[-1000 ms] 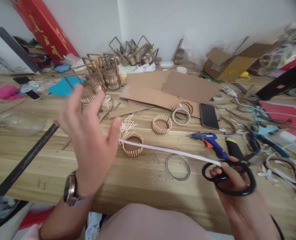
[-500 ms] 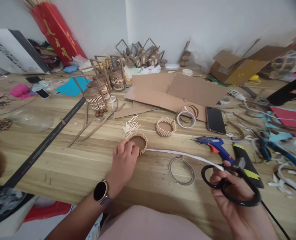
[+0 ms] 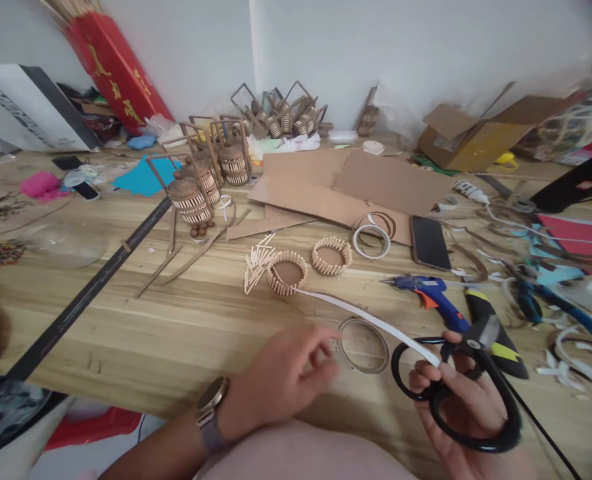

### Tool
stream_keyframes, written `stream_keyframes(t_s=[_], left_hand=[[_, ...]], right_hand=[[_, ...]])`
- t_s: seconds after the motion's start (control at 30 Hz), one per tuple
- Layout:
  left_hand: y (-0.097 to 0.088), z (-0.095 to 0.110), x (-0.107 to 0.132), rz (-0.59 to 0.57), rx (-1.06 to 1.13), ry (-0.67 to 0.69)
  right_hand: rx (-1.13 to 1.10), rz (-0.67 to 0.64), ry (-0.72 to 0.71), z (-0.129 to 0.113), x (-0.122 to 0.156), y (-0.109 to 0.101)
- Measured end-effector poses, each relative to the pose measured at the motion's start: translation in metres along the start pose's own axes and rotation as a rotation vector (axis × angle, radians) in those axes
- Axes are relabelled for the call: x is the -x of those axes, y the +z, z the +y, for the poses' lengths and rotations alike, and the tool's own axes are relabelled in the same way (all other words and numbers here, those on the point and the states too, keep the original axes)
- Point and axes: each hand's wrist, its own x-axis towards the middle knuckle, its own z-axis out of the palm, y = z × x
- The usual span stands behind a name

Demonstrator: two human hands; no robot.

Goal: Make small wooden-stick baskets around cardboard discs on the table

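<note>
White strip [image 3: 371,319] is run from the stick-edged ring [image 3: 282,285] on the counter [image 3: 166,340] to the right hand [image 3: 471,397], gripped along with black scissors [image 3: 472,344]; left hand [image 3: 296,370] half-curled, apparently empty. Ring seemingly fully edged; strip mostly left free, loose sticks [image 3: 259,257] unused.

Scissors [image 3: 473,345]: black loop handles, grey metal blades; held up at lower right of the frame, blades slanting toward upper right.
White strip [image 3: 371,317]: narrow, flat, slightly bowed; runs from frame centre down to the scissors' loops.
Stick ring [image 3: 282,287]: brown floor, wall of short pale sticks; level at frame centre, meeting the strip's far end.
</note>
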Motion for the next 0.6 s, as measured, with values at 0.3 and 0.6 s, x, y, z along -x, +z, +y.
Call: stream_keyframes(t_s=[0.3, 0.6], left_hand=[[-0.004, 0.038, -0.017, 0.032, 0.246, 0.234], [0.025, 0.016, -0.027, 0.374, 0.540, -0.121]], right_hand=[[0.229, -0.193, -0.144, 0.020, 0.019, 0.021], [0.331, -0.300, -0.160, 0.023, 0.005, 0.045]])
